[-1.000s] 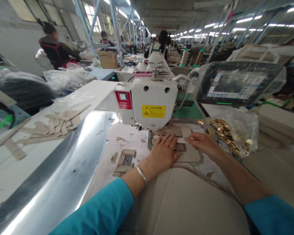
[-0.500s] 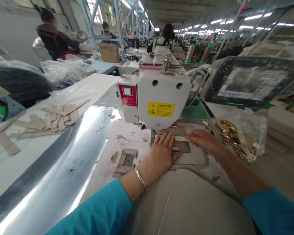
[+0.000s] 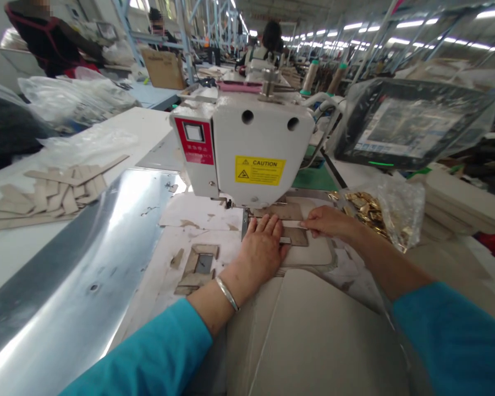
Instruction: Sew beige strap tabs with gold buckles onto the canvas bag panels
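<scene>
My left hand (image 3: pixel 264 247) lies flat, fingers spread, pressing on the work under the head of a white sewing machine (image 3: pixel 231 181). My right hand (image 3: pixel 330 223) pinches the right end of a narrow pale strip (image 3: pixel 292 224), whose left end runs to my left fingertips. Beneath the strip is a brown plate (image 3: pixel 296 237), set on a beige panel (image 3: pixel 313 255) with rounded corners. A short pale piece (image 3: pixel 285 240) shows beside my left index finger and thumb. Nearer my body, a larger beige panel (image 3: pixel 313 324) reaches over the table edge.
Gold metal pieces (image 3: pixel 365 209) lie in a clear bag at right, beside stacked beige panels (image 3: pixel 454 212). A plastic-wrapped screen (image 3: pixel 410 126) stands above them. Beige strips (image 3: pixel 61 190) are piled at left past a shiny metal plate (image 3: pixel 103 258). Co-workers sit farther back.
The whole scene has slid left and up in view as my head turned. The strip now looks narrower between my hands. My left hand still presses flat, my right still pinches the strip's end.
</scene>
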`<state>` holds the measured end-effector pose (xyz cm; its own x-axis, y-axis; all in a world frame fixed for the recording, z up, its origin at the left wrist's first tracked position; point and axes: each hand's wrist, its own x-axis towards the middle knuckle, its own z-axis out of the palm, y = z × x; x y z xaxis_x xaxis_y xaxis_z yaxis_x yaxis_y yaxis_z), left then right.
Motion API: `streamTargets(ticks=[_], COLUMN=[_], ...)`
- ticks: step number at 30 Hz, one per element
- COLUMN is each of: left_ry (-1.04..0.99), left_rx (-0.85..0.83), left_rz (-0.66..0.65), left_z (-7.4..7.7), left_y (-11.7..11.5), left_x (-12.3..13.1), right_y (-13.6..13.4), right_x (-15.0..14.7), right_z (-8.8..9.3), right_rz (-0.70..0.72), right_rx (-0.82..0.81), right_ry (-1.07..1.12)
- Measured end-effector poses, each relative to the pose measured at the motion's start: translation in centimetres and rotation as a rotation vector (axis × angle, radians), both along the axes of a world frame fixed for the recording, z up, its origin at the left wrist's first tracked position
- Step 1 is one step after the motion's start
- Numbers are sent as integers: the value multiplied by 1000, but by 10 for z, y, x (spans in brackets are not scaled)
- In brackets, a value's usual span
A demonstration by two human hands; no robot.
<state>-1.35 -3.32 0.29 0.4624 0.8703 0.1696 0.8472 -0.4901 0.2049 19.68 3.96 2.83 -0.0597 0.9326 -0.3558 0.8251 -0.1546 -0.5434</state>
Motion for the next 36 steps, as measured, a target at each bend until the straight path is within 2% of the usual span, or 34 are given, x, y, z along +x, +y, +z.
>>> streamTargets(ticks=[4, 8, 10, 15, 17, 22, 30, 36], left_ry=[-14, -22, -27, -31, -32, -32, -37, -24], left_rx=[24, 40, 50, 71, 79, 83, 80, 67], left_rz=[-1, -5, -4, -17, -15, -12, -12, -12], left_z=[-3, -2, -2, -4, -5, -6, -5, -4], left_y=[0, -1, -1, -1, -1, -1, -1, -1], left_x=[0, -1, -1, -2, -2, -2, -1, -1], right_y=[-2, -5, -7, -18, -20, -18, -18, -14], right_x=[-4, -9, -13, -17, -16, -12, -13, -17], right_z=[3, 17, 22, 22, 18, 9, 11, 9], right_rz=[23, 57, -20, -363, -432, -467, -483, -429], right_rx=[38, 219, 207, -84, -125, -125, -109, -51], right_ry=[-31, -110, 25, 629, 709, 653, 670, 488])
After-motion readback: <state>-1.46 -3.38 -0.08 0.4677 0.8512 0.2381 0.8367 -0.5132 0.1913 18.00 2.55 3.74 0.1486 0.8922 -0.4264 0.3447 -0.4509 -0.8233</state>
